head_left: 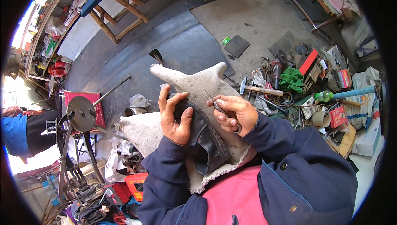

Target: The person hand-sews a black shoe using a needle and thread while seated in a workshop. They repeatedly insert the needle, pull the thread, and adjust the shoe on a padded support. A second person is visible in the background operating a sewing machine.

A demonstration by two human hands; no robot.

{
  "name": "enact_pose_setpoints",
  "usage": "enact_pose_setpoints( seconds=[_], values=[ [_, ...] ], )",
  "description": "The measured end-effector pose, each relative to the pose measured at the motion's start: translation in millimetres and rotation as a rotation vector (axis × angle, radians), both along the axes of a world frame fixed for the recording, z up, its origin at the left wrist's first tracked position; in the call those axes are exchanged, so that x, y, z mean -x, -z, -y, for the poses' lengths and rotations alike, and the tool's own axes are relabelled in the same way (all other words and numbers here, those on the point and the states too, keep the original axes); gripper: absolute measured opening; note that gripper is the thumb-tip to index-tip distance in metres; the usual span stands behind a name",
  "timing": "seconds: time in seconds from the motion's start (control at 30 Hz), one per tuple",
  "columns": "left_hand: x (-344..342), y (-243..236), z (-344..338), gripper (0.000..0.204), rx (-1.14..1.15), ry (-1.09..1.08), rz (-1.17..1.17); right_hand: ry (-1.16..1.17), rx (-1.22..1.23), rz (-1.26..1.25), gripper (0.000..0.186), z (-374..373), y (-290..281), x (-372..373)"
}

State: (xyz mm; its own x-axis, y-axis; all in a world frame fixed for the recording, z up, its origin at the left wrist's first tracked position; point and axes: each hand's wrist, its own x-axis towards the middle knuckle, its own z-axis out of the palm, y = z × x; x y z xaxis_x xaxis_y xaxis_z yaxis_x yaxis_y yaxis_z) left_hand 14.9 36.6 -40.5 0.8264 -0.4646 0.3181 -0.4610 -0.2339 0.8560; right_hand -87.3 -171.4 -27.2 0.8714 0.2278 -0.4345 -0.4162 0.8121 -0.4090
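My left hand (174, 116) clasps a black leather shoe (205, 142) that lies on a grey felt cloth (194, 81) spread over my lap. The thumb and fingers press the shoe's upper from the left side. My right hand (234, 113) pinches a thin metal needle tool (212, 100), its tip pointing up and left over the shoe's edge. The two hands are a few centimetres apart above the shoe. Dark blue jacket sleeves cover both forearms.
A hammer (258, 89) lies on the floor to the right among a green rag (292, 80), a green bottle (324, 96), small boxes and wires. A hand-crank stitching machine (81, 114) stands at left. A wooden stool (118, 6) stands farther back. Another person's blue sleeve (16, 136) shows at the left rim.
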Motion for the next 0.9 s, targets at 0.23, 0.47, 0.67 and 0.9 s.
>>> enact_pose_setpoints(
  seconds=[0.23, 0.47, 0.67, 0.9],
  values=[
    [0.6, -0.5, 0.3, 0.036, -0.007, -0.008, 0.134, -0.001, -0.004, 0.006, 0.029, 0.8, -2.2, 1.3],
    [1.2, -1.9, 0.8, 0.032, -0.01, -0.008, 0.208, 0.0, 0.006, 0.012, 0.029, -0.6, -5.0, 3.4],
    [3.0, -1.2, 0.2, 0.03, 0.019, -0.01, 0.113, -0.154, 0.342, 0.202, 0.027, -5.9, -6.4, 10.7],
    [2.5, 0.6, -0.8, 0.03, 0.006, 0.006, 0.084, -0.044, 1.168, 0.664, 0.022, -9.3, -6.9, 16.4]
  ],
)
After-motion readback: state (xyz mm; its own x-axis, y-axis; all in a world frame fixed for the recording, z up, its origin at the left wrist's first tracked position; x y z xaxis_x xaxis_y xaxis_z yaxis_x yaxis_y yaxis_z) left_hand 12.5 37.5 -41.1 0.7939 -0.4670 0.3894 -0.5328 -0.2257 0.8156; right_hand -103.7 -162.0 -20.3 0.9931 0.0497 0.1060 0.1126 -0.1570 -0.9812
